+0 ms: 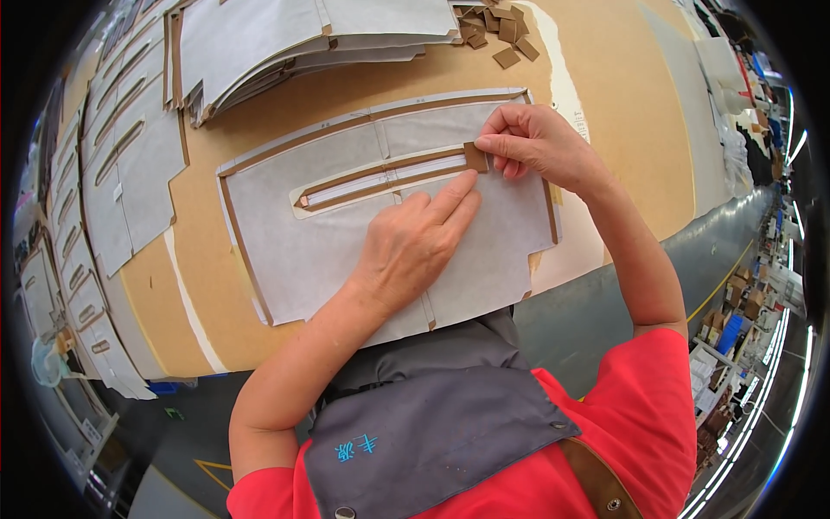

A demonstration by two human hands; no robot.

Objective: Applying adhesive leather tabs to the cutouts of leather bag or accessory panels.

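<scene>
A pale grey fabric panel (328,259) with brown folded edges lies flat before me on the table. Across its middle runs a long narrow slot (346,192) framed in brown, with white material showing inside. At the slot's right end sits a small brown square piece (475,156). My right hand (532,147) pinches that piece by its right edge between thumb and forefinger. My left hand (413,238) rests on the panel below the slot, its index and middle fingers stretched out, the index fingertip touching the piece's lower edge or just beside it.
A stack of similar panels (303,43) stands at the back. More slotted panels (130,182) lie overlapping along the left. A pile of loose brown squares (506,30) is at the back right. The tan table (631,130) ends in a curved edge on the right.
</scene>
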